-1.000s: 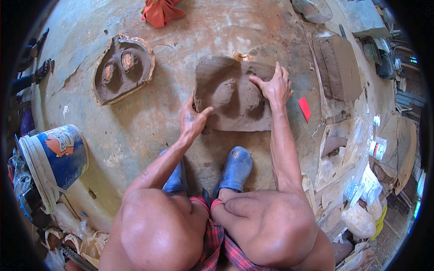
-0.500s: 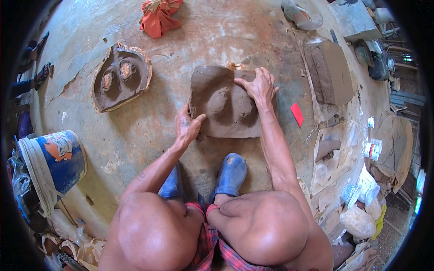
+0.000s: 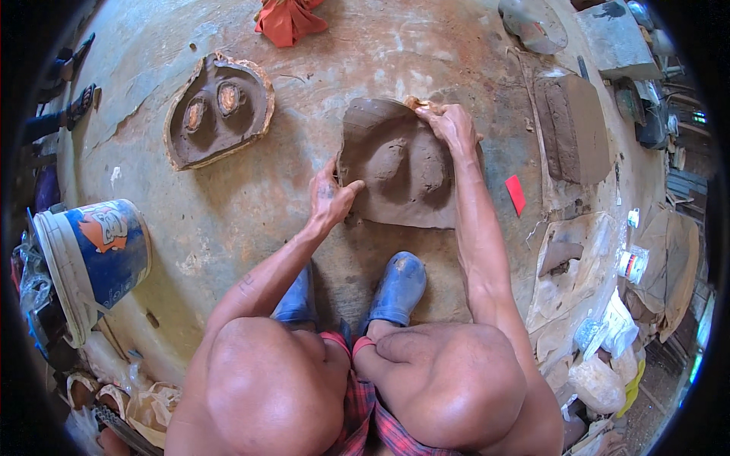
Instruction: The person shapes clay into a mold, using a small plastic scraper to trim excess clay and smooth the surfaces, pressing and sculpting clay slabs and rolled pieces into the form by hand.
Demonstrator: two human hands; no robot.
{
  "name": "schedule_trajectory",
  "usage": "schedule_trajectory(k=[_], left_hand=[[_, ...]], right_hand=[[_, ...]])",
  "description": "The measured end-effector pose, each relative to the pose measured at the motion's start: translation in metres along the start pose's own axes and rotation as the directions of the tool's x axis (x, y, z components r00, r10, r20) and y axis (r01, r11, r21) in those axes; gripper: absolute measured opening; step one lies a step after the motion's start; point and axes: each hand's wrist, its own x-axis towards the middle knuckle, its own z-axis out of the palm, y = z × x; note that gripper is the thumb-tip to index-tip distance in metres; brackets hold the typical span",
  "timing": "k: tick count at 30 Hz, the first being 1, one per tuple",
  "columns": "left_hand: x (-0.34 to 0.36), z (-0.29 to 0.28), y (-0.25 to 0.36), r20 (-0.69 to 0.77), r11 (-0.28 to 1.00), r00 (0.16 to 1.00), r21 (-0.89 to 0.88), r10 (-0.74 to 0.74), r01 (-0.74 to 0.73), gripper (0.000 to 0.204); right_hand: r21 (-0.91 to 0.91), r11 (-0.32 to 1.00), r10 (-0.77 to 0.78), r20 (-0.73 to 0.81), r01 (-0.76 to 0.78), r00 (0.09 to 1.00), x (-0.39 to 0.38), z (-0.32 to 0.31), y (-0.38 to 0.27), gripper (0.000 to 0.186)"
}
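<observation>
In front of my feet lies a dark brown clay slab (image 3: pixel 407 201), draped so that two rounded bumps or hollows show in its middle. My left hand (image 3: pixel 332 196) grips its left edge, thumb on top and fingers tucked under the side. At the far right rim my right hand (image 3: pixel 450 128) pinches the edge, where a bit of pale rough rim (image 3: pixel 414 102) pokes out from beneath. Further left sits a plaster-coloured mould (image 3: pixel 172 144) lined with similar clay, its two oval humps showing orange tops.
A red strip (image 3: pixel 515 195) lies right of the slab, near a big clay block (image 3: pixel 582 129). A clay scrap rests on a paper sheet (image 3: pixel 582 273). At left stands a blue and white bucket (image 3: pixel 114 258); a red cloth bundle (image 3: pixel 289 21) lies at the far side.
My right hand has shifted along the slab's far edge, its thumb drawn in from the surface to the rim. The far left part of the edge looks more curled. The view has shifted slightly.
</observation>
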Motion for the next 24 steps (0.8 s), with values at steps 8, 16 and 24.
schedule_trajectory(k=[8,16,24], left_hand=[[0.065,-0.034,0.024,0.107,0.992,0.994,0.122,0.010,-0.024,0.102],[0.038,0.004,0.007,-0.140,0.989,0.982,0.096,0.129,-0.117,0.089],[0.041,0.017,0.016,-0.203,0.998,0.978,0.000,0.056,-0.057,0.058]], right_hand=[[-0.057,0.990,0.121,-0.156,-0.131,0.980,-0.013,0.016,0.051,0.079],[-0.033,0.957,0.279,-0.178,-0.289,0.944,-0.050,0.019,0.078,0.080],[-0.012,0.964,0.257,-0.194,-0.264,0.947,-0.050,0.019,0.083,0.082]])
